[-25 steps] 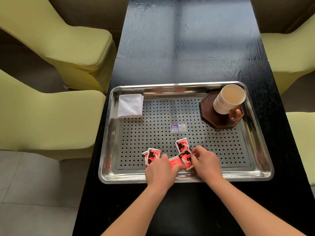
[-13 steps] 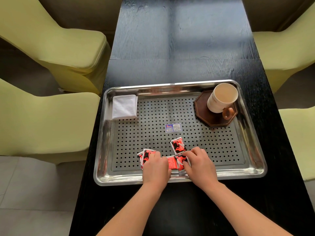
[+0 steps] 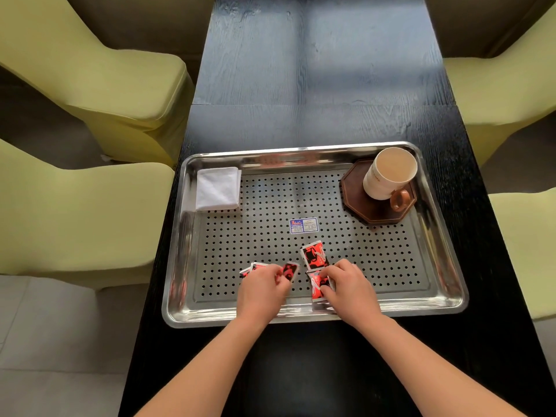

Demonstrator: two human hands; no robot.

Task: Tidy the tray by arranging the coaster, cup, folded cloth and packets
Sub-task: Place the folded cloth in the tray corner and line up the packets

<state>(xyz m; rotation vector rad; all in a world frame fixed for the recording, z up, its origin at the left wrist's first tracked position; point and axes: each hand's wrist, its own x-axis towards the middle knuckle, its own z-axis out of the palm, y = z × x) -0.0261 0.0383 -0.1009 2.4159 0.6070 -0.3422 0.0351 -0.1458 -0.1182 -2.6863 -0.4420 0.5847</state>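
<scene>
Black wood-grain table, flanked by yellow-green covered chairs; a perforated stainless-steel tray is set at its near end. A white folded cloth is laid flat in the tray's far left corner. A cream cup with a brown handle is stood upright on a dark brown octagonal coaster in the far right corner. Small red-and-black packets are clustered near the front rim. One is pinched at the fingertips of the left hand, and others are partly hidden beneath it. At least one is gripped in the curled fingers of the right hand. A loose packet is left just beyond that hand. The hands are held slightly apart. Step judged: packets being gathered into one set; cloth, cup and coaster judged placed. Edges should be squared together, printed faces matched, and the loose packet drawn in last. The packets are judged thin, glossy and light, so sliding on the metal is to be expected.
</scene>
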